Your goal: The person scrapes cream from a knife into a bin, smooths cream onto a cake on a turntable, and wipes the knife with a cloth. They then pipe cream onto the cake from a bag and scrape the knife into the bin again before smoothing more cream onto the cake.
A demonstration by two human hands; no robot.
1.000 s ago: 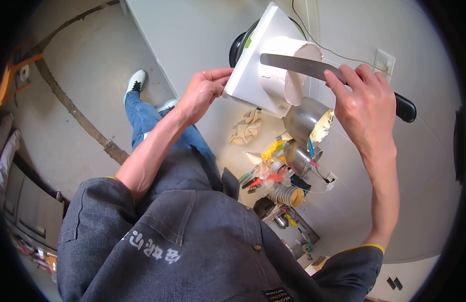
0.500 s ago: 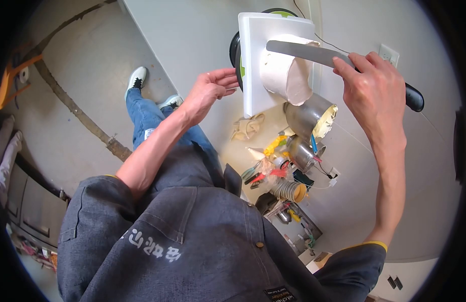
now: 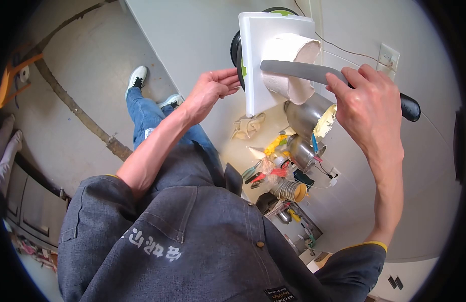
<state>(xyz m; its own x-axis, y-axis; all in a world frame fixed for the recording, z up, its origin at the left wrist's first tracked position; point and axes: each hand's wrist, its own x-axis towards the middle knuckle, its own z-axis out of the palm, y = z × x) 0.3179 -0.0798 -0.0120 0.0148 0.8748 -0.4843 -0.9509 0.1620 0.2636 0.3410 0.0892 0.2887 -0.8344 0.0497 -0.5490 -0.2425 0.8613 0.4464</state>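
A cream-covered cake (image 3: pixel 286 83) stands on a square white board (image 3: pixel 253 55), set on a black and green turntable (image 3: pixel 240 63). My right hand (image 3: pixel 369 103) is closed around the black handle of an icing spatula (image 3: pixel 296 69). Its long metal blade lies across the near side of the cream, the tip close to the board. The cream's outer edge is uneven and forms a raised rim. My left hand (image 3: pixel 210 93) has its fingers stretched out, fingertips right at the turntable's edge, and holds nothing.
Beside the cake is a metal bowl (image 3: pixel 306 116) with pale cream at its mouth. Further along the table are a second metal bowl (image 3: pixel 301 151), a beige cloth (image 3: pixel 248 127), piping bags (image 3: pixel 256 153) and a stack of rings (image 3: pixel 291 191). A wall socket (image 3: pixel 388 56) is at the right.
The spatula blade and my right hand have moved down across the cake's side in view. The cake's cream surface now looks turned. My left hand stays almost in place at the turntable's edge.
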